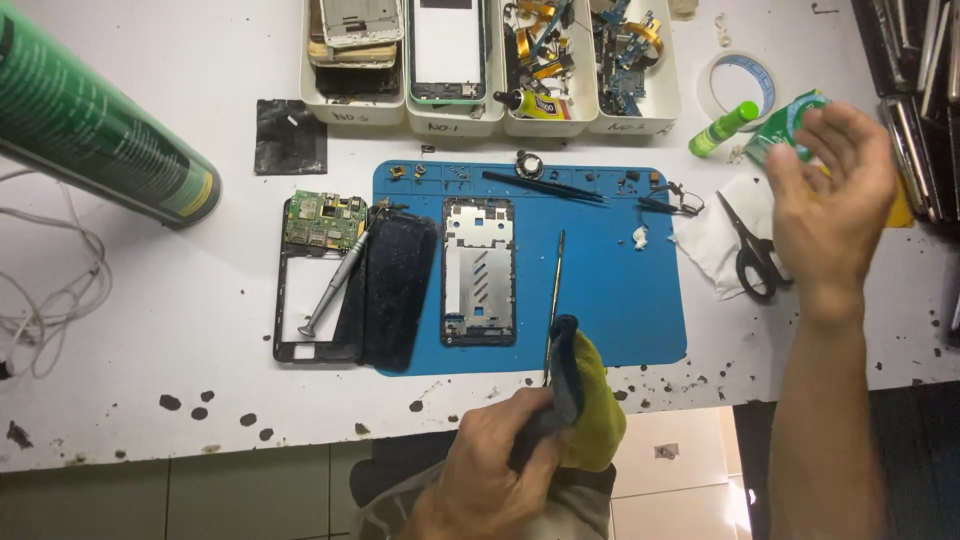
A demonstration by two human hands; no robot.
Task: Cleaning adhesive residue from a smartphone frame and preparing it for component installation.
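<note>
Yellow cloth (pixel 592 415) nearest, bunched at the table (pixel 150 340) edge.
Held by which hand?
Left hand (pixel 490 465), closed tight around cloth and the lower end of a thin metal tool (pixel 556 290). Tool tip pointing away, lying over the blue mat (pixel 625 300).
Step in hand?
Judged as wiping the tool's end inside the cloth.
On the mat?
Bare phone frame (pixel 479 270), just left of the tool, not touching. Black screen (pixel 395 290) overlapping the mat's left edge, screwdriver (pixel 338 282) slanted beside it, circuit board (pixel 322 222) just behind.
And the right hand (pixel 830 185)?
Open, fingers loosely spread, gripping nothing. Raised at the right, just past scissors (pixel 755 258) on a tissue (pixel 712 232). Green tape holder (pixel 792 122) partly hidden behind the fingers; contact impossible to tell.
Needed for a next move?
Probably a steady left grip, so the tool cannot slide from the cloth, and a closing of the right fingers before any lift.
Farthest back?
Row of white bins (pixel 450 118) with phone parts; green can (pixel 95 125) lying at far left.
</note>
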